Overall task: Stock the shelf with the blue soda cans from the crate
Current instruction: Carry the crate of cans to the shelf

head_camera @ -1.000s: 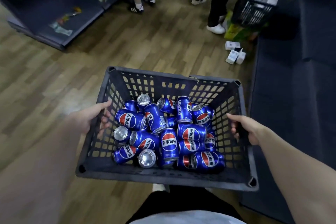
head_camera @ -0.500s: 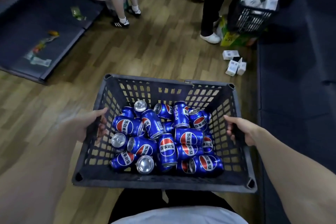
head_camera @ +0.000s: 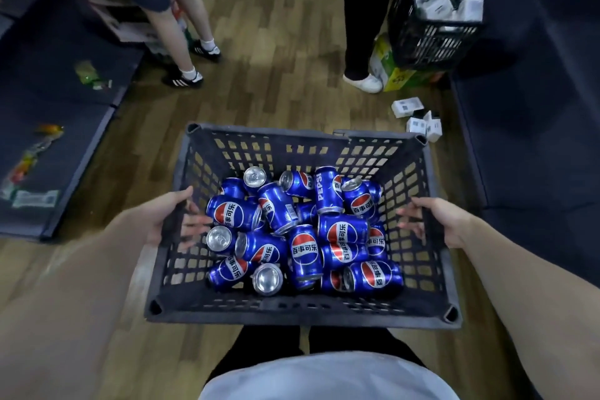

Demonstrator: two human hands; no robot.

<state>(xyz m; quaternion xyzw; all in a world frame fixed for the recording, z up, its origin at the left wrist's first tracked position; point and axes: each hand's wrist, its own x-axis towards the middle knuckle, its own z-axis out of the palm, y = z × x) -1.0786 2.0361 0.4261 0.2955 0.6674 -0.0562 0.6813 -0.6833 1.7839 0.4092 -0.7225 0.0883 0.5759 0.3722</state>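
Note:
I carry a dark slotted plastic crate (head_camera: 302, 310) in front of my waist, above the wooden floor. Several blue soda cans (head_camera: 305, 250) lie jumbled in its bottom, some on their sides, some showing silver ends. My left hand (head_camera: 162, 217) grips the crate's left wall, fingers poking through the slots inside. My right hand (head_camera: 438, 221) grips the right wall the same way. A dark shelf (head_camera: 532, 140) runs along the right side; another low dark shelf (head_camera: 55, 153) lies to the left with a few packets on it.
Two people stand ahead on the floor, one by the left shelf (head_camera: 185, 42), one in dark trousers (head_camera: 363, 26). A black crate (head_camera: 431, 29) of white boxes sits on a green carton at the right. Small white boxes (head_camera: 418, 117) lie on the floor.
The view has moved forward and tipped down; the people and the black crate are closer. My hands keep the same hold on the crate and the cans have hardly shifted.

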